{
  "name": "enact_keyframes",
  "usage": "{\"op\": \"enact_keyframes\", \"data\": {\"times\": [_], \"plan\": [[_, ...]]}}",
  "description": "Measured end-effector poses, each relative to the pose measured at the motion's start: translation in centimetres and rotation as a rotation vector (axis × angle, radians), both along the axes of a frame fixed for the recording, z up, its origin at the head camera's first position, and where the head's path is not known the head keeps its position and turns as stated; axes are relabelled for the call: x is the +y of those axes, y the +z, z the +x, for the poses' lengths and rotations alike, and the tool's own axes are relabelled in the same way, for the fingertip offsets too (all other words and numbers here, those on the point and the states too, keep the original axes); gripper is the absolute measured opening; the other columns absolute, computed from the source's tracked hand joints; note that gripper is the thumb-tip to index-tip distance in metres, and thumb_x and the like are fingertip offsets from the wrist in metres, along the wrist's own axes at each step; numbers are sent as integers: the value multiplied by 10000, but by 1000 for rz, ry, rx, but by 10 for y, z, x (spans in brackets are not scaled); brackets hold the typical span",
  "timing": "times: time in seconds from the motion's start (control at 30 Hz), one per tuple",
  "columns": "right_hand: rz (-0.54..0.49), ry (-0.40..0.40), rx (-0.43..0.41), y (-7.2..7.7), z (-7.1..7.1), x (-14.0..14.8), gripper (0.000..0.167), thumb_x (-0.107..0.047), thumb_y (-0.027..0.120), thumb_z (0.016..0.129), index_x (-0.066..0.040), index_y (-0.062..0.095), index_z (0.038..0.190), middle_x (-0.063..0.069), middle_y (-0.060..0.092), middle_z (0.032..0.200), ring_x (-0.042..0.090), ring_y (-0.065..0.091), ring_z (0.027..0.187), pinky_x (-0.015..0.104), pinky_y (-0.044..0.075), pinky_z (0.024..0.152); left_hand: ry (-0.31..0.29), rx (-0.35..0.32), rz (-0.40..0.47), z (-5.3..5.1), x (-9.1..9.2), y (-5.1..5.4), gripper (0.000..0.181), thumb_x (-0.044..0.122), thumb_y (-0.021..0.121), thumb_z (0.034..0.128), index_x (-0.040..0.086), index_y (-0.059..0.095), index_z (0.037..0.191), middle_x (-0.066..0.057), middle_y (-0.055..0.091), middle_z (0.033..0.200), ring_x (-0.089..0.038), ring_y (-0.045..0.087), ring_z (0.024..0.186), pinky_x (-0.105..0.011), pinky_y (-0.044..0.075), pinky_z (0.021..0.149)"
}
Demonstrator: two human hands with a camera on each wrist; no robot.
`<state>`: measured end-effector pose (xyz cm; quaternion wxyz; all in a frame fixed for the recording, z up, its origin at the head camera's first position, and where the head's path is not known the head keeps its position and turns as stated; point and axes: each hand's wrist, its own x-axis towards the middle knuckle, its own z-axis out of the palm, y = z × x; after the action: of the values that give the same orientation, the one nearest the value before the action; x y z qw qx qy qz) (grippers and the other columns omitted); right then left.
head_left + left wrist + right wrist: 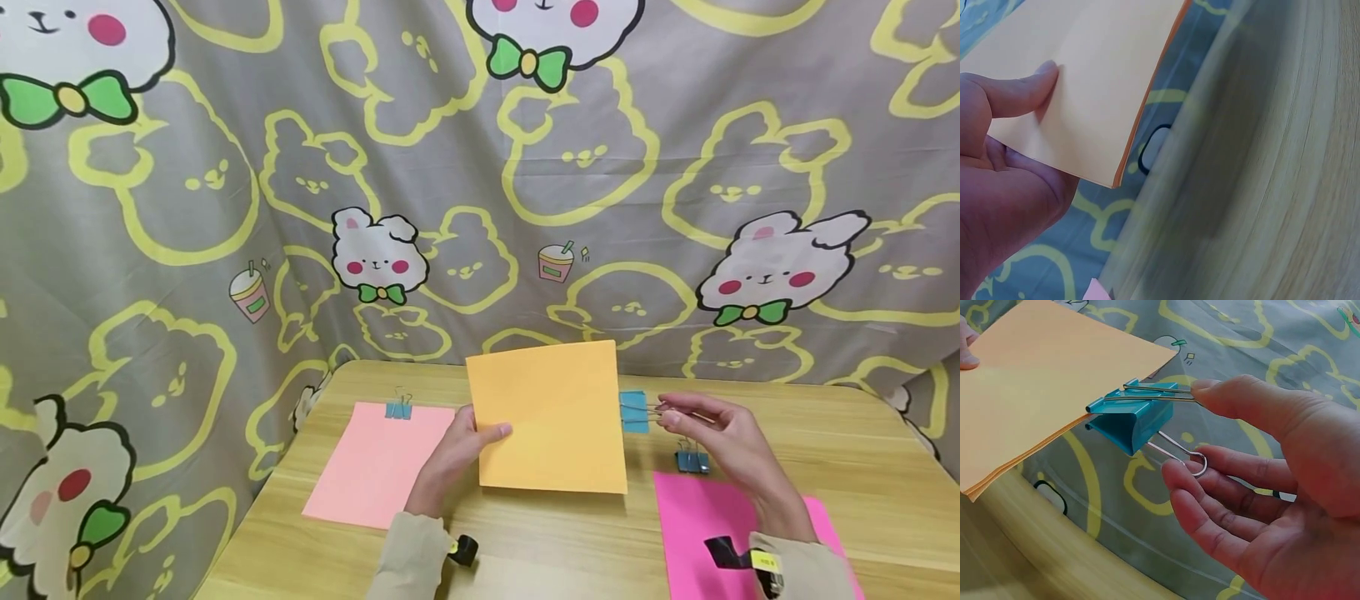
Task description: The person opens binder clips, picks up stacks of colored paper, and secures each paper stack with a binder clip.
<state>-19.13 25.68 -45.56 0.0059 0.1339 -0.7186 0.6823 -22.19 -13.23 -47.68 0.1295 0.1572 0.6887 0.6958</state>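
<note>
Above the table, my left hand (465,442) pinches a stack of orange paper sheets (555,417) at its left edge, the thumb lying on the front face. A blue binder clip (1138,419) sits at the stack's right edge. My right hand (720,429) holds the clip by its wire handles: in the right wrist view the thumb touches the upper handle (1160,395) and curled fingers are at the lower one. The clip's jaws look slightly apart, with the paper edge at their mouth. In the left wrist view the clip is out of sight.
Pink paper (382,458) with a blue binder clip (398,410) on its top edge lies to the left. Magenta paper (697,525) lies under my right forearm, another blue clip (692,462) at its top. A patterned curtain (465,175) hangs behind the wooden table (555,542).
</note>
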Motion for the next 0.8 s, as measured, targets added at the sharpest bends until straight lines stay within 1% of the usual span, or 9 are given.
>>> {"op": "enact_keyframes", "data": {"times": [0.03, 0.13, 0.3, 0.53, 0.67, 0.8], "plan": [[8, 2, 4, 0, 0, -1, 394, -51, 647, 1009, 109, 570, 1360, 18, 748, 1174, 145, 731, 1020, 235, 550, 886, -1, -1, 1, 0, 0, 0, 394, 2, 620, 995, -11, 551, 1383, -121, 680, 1184, -201, 659, 1038, -342, 538, 877], [10, 11, 13, -1, -1, -2, 397, -50, 641, 1012, 114, 562, 1365, 46, 743, 1186, 167, 731, 1025, 241, 549, 892, -4, -7, 6, 0, 2, 0, 389, -1, 619, 992, -9, 556, 1376, -118, 686, 1169, -200, 667, 1023, -343, 543, 868], [11, 30, 27, -1, -3, -6, 375, -38, 639, 1009, 91, 584, 1357, 105, 736, 1193, 194, 727, 1045, 235, 543, 902, -15, -13, 15, 0, 4, -1, 358, -7, 615, 992, -22, 568, 1347, -103, 695, 1125, -192, 680, 976, -343, 554, 839], [31, 53, 29, -4, -5, -11, 363, -37, 649, 1003, 55, 608, 1351, 82, 739, 1176, 211, 721, 1055, 245, 548, 898, -25, -10, 28, -1, 7, -2, 353, 3, 625, 986, -35, 568, 1333, -93, 697, 1109, -185, 684, 968, -340, 558, 830], [41, 66, 21, -5, -7, -13, 389, -40, 649, 1003, 82, 582, 1366, 73, 738, 1185, 189, 723, 1053, 249, 551, 896, -33, -17, 32, 0, 7, -2, 353, 8, 627, 985, -33, 566, 1330, -86, 697, 1101, -185, 685, 964, -337, 557, 830], [36, 90, 17, -6, -7, -13, 415, -36, 629, 1014, 124, 536, 1386, 87, 734, 1201, 199, 721, 1065, 266, 550, 908, -38, -29, 35, 1, 7, -1, 352, 4, 624, 983, -33, 562, 1328, -81, 701, 1083, -186, 697, 942, -338, 566, 816]]}}
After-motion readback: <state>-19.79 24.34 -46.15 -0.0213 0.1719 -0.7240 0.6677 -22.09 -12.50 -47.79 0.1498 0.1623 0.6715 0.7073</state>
